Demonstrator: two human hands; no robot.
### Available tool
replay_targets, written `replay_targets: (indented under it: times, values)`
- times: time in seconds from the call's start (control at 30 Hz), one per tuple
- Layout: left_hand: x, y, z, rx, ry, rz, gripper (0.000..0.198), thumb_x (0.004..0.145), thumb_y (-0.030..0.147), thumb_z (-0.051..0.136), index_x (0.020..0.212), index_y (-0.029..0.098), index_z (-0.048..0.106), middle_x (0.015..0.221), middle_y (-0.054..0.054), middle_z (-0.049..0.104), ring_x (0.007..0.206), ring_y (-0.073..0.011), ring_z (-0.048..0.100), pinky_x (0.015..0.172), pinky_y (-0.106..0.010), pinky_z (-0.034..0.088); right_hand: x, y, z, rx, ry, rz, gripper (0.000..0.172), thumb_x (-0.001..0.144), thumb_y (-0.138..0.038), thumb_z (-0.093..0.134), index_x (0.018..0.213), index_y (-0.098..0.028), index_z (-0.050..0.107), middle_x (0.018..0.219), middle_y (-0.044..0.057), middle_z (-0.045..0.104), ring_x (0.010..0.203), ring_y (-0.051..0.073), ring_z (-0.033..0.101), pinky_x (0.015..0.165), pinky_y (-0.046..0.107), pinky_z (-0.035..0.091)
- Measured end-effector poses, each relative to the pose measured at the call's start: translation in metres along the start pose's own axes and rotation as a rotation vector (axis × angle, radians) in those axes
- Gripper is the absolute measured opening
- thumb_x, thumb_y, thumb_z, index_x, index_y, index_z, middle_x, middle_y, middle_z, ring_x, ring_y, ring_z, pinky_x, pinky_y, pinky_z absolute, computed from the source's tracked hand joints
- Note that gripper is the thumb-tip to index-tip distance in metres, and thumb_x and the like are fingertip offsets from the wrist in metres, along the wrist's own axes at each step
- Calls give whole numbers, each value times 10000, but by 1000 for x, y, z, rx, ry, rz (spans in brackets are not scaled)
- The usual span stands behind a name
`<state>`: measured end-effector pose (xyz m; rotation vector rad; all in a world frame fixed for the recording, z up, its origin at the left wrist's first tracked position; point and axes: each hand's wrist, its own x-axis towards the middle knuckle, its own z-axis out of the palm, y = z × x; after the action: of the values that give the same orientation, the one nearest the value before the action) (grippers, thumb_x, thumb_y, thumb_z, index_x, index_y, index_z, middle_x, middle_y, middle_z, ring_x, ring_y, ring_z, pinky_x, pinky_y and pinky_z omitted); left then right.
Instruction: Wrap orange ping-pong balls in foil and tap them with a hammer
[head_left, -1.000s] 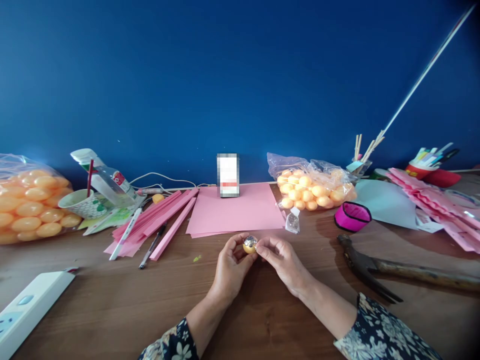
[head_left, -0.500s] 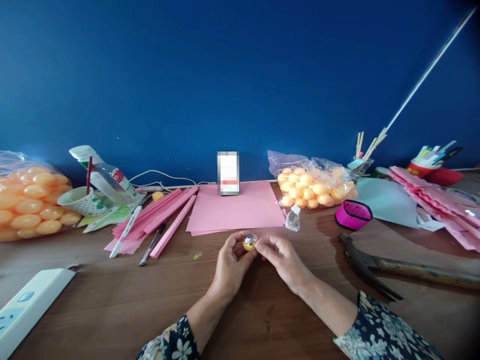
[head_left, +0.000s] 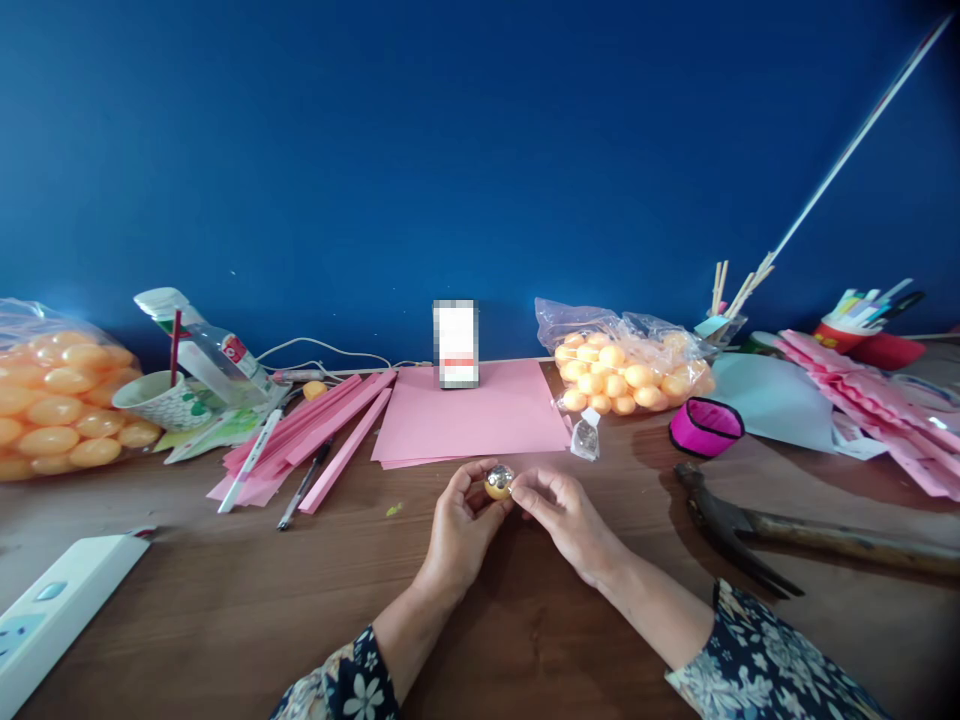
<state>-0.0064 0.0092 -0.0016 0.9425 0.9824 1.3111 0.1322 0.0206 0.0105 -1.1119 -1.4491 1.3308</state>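
A small orange ball with a shiny silver patch [head_left: 499,481] is held between both hands just above the brown table [head_left: 225,610]. My left hand [head_left: 459,530] curls its fingers round the ball's left side. My right hand [head_left: 566,520] pinches the ball's right side with thumb and fingertips. Just beyond the ball lies a stack of pink paper sheets [head_left: 472,415]. A small clear packet [head_left: 585,438] sits right of the sheets.
Bags of orange balls lie at far left [head_left: 52,400] and back right [head_left: 626,375]. Pink strips [head_left: 322,430], pens, a paper cup [head_left: 159,400], a tipped bottle [head_left: 210,350], a pink tape roll [head_left: 705,427], a hammer [head_left: 787,540], a white power strip [head_left: 52,610].
Both hands with the ball have shifted slightly away from me, towards the pink sheets; the grip looks the same.
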Motion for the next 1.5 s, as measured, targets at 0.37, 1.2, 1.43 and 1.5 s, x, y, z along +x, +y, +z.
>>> replay_targets:
  times: [0.37, 1.2, 1.43, 1.5]
  values:
    - [1, 0, 0, -14, 16, -1, 395, 617, 148, 693, 978, 181, 538, 991, -63, 649, 906, -188, 618, 831, -324, 472, 0, -2, 0, 23, 2, 18, 236, 773, -408, 569, 761, -175, 606, 742, 8, 577, 661, 133, 507, 600, 244, 429]
    - [0, -1, -1, 2, -5, 11, 385, 662, 99, 652, 1008, 177, 503, 995, -59, 636, 925, -177, 605, 841, -318, 463, 0, 0, -1, -50, -15, -4, 227, 806, -383, 539, 774, -164, 584, 738, -2, 560, 644, 122, 498, 611, 245, 423]
    - [1, -4, -2, -9, -11, 20, 386, 664, 92, 644, 1011, 186, 504, 995, -56, 632, 917, -180, 606, 826, -327, 471, 1, -1, 0, -77, -20, -11, 217, 812, -372, 533, 765, -164, 572, 726, -5, 544, 634, 119, 488, 609, 243, 415]
    - [1, -5, -2, -4, -8, 20, 389, 662, 91, 643, 1012, 189, 504, 995, -55, 631, 919, -183, 606, 821, -326, 473, 1, 0, 0, -86, -21, -14, 220, 815, -371, 529, 764, -162, 570, 719, -5, 541, 633, 120, 486, 607, 245, 413]
